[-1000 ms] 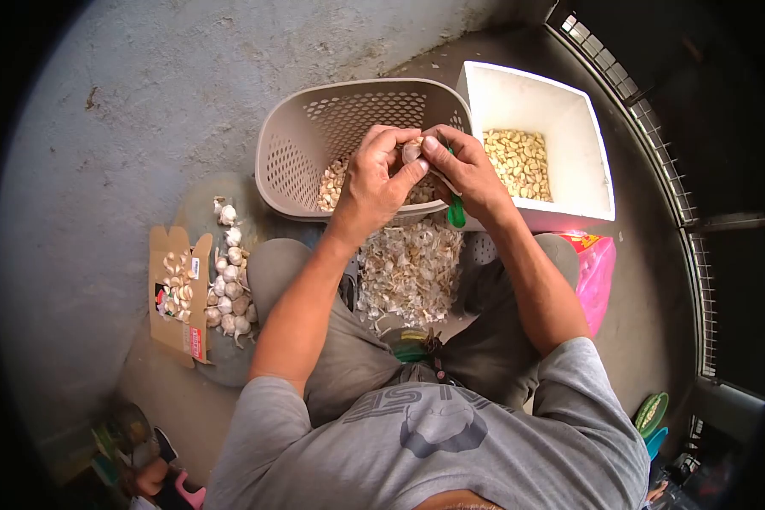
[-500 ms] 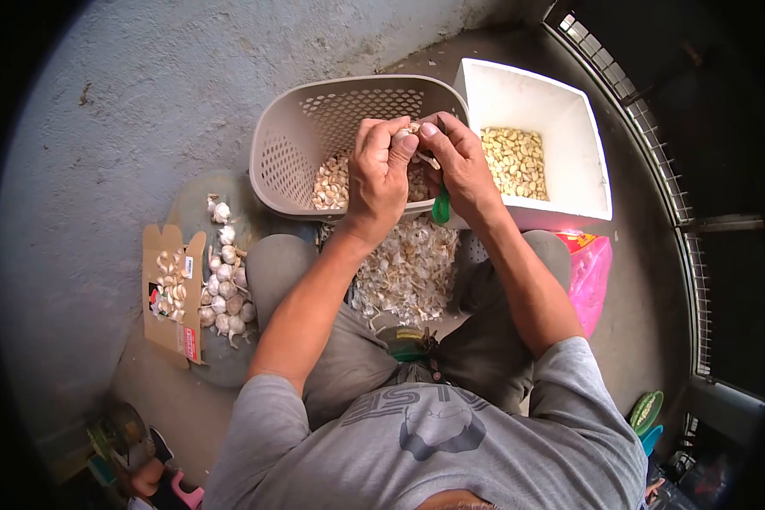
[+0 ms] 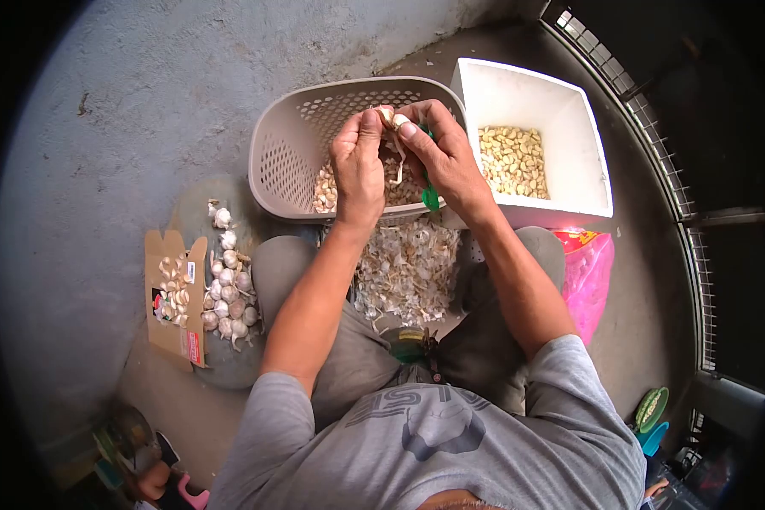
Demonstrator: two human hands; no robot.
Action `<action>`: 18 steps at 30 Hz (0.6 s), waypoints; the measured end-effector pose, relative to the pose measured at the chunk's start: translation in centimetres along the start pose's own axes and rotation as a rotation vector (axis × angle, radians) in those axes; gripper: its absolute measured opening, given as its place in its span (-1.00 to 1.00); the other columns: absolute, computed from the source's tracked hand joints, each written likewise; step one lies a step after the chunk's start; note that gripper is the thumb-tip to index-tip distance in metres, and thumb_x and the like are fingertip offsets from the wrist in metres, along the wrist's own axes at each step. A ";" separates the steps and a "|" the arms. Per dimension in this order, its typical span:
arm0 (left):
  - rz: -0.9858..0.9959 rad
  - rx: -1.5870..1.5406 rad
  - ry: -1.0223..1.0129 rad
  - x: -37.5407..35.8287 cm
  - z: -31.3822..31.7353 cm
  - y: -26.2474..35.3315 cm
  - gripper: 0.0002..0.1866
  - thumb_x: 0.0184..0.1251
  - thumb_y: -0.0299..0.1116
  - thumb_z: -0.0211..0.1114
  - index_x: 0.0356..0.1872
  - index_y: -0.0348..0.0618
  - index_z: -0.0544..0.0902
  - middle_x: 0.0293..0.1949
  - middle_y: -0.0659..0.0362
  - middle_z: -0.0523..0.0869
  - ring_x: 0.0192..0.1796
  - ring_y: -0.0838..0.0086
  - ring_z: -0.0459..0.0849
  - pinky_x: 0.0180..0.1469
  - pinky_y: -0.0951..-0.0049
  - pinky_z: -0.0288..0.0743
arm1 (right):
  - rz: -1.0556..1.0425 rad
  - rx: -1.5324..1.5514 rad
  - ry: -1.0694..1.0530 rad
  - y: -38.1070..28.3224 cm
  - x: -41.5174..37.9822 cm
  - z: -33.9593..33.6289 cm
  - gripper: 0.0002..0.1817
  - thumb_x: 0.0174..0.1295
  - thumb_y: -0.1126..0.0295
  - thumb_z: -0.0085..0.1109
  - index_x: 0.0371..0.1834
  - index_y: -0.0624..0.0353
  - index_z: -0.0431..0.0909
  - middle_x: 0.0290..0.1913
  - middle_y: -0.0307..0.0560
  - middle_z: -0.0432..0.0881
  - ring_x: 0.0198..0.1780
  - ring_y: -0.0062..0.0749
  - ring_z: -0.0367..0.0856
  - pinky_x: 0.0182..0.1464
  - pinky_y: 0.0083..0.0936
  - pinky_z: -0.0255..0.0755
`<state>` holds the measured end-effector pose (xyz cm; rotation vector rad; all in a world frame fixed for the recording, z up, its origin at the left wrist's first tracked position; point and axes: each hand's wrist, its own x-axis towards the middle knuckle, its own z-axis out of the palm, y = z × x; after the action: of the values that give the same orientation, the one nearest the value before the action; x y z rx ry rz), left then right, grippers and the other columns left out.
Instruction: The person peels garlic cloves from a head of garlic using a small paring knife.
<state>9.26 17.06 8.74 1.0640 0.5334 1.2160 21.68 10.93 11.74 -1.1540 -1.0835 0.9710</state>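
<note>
Over the basket, my left hand and my right hand pinch a partly broken garlic bulb between their thumbs and fingers. A strip of pale skin or stem dangles from it. Some green object shows under my right hand; its kind is hidden. Below is a perforated grey-brown basket with unpeeled garlic cloves inside. To its right, a white foam box contains yellowish peeled cloves.
Between my legs lies a heap of garlic skins. Whole garlic bulbs rest at the left beside a cardboard box holding cloves. A pink bag sits by my right knee. A wall stands at the left.
Both hands have shifted slightly left with the garlic and turned. The bulb now shows parted between the thumbs, and the strip hangs straight down.
</note>
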 end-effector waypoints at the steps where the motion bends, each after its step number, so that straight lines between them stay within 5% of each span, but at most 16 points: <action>1: -0.057 -0.089 -0.011 0.1 -0.2 0.0 -0.65 0.71 -0.15 0.15 -0.01 -0.28 0.70 -0.18 0.25 0.74 -0.18 0.64 0.67 -0.09 0.55 0.59 | -0.056 -0.092 0.001 0.0 -0.1 0.0 -0.72 0.53 0.33 0.21 0.10 0.31 0.46 -0.21 -0.03 0.66 -0.21 -0.34 0.64 -0.15 -0.34 0.56; 3: -0.133 -0.150 0.053 0.0 -0.2 -0.1 -0.67 0.69 -0.15 0.19 -0.01 -0.24 0.70 -0.18 0.24 0.75 -0.20 0.62 0.70 -0.14 0.56 0.61 | -0.163 -0.272 0.007 0.1 -0.7 0.3 -0.71 0.52 0.34 0.21 0.14 0.29 0.46 -0.15 0.06 0.72 -0.17 -0.25 0.74 -0.13 -0.30 0.58; 5: -0.252 -0.241 0.107 -0.1 -0.6 0.1 -0.68 0.68 -0.15 0.20 -0.01 -0.23 0.71 -0.18 0.24 0.76 -0.21 0.61 0.70 -0.15 0.55 0.61 | -0.318 -0.547 -0.071 -0.1 -1.5 0.9 -0.67 0.43 0.36 0.29 0.14 0.23 0.44 0.03 0.21 0.71 -0.10 0.18 0.77 -0.12 -0.14 0.64; 10: -0.523 -0.354 0.115 -0.1 -2.0 -0.9 -0.59 0.60 0.00 0.28 0.00 -0.19 0.71 -0.19 0.23 0.77 -0.18 0.52 0.73 -0.16 0.51 0.64 | -0.370 -0.988 -0.206 1.1 -1.5 0.7 -0.62 0.32 0.38 0.37 0.13 0.21 0.48 0.14 0.15 0.68 -0.09 0.24 0.74 -0.11 -0.08 0.69; 13: -0.577 -0.358 0.042 0.1 -2.8 -0.1 -0.62 0.62 -0.02 0.26 0.00 -0.17 0.70 -0.22 0.24 0.77 -0.22 0.51 0.73 -0.24 0.48 0.63 | -0.443 -0.745 -0.236 0.3 -1.5 0.2 -0.61 0.30 0.38 0.42 0.12 0.24 0.55 0.05 0.12 0.71 -0.13 0.09 0.77 -0.13 -0.22 0.68; 18: -0.520 -0.310 -0.067 -0.2 -2.1 1.1 -0.70 0.63 -0.08 0.26 -0.07 -0.13 0.67 -0.26 0.28 0.73 -0.33 0.56 0.70 -0.37 0.44 0.61 | -0.248 -0.261 -0.007 0.6 -0.7 0.1 -0.69 0.37 0.38 0.43 0.05 0.31 0.59 -0.19 0.02 0.72 -0.15 -0.45 0.66 -0.08 -0.41 0.58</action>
<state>6.95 17.61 8.70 0.6435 0.5091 0.7685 21.42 10.31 11.08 -1.1902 -1.3525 0.6534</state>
